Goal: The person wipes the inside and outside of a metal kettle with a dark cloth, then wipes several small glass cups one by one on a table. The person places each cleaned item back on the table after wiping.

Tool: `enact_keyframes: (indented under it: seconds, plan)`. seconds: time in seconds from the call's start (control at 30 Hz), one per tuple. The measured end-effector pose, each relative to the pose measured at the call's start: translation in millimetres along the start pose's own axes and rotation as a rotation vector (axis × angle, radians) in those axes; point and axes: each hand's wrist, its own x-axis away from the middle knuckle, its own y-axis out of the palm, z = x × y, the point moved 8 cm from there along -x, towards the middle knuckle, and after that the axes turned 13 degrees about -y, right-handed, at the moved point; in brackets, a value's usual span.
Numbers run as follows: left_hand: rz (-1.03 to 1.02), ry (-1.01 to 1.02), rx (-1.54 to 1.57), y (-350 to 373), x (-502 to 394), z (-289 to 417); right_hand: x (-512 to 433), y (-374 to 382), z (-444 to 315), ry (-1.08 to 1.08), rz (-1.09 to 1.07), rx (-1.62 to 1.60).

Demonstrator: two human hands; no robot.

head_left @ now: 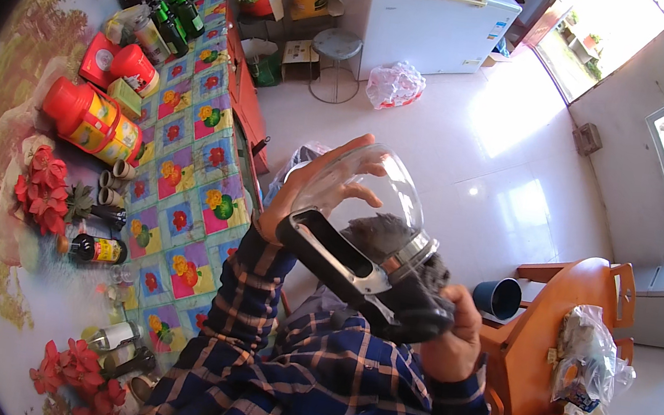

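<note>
A clear glass carafe (pixel 402 182) with a black handle (pixel 352 290) and a metal band round its neck is tilted in front of my chest, its rounded base up and away from me. My left hand (pixel 289 201) holds the carafe from behind at the base end, and its fingers show through the glass. Dark grey cloth (pixel 439 272) is bunched at the mouth, and part of it reaches inside the carafe. My right hand (pixel 457 336) grips the cloth at the mouth end; whether it also presses on the black rim is hidden.
On my left, a table with a flowered tablecloth (pixel 186 155) carries green bottles (pixel 178 14), a red-and-yellow jug (pixel 92 123) and a sauce bottle (pixel 100 249). An orange wooden table (pixel 538 326) with plastic bags (pixel 588 352) stands right. Ahead are a metal stool (pixel 337 46) and a chest freezer (pixel 421 23).
</note>
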Motion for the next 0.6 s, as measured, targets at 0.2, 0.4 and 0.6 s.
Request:
enact_keyframes:
  seconds: [0.2,0.4,0.6]
  plan:
    - [-0.14,0.079,0.289,-3.3,-6.9,-12.2,-22.2,-10.6,-36.6,-0.139,-0.025,-0.41]
    - [-0.019,-0.104,0.706,-9.7,7.3,-36.7,-49.0,4.1,-112.4,-0.454,-0.028,1.274]
    - [-0.371,-0.108,1.008,17.0,-19.2,-64.2,-50.3,-98.6,-71.1,-0.269,0.139,-0.274]
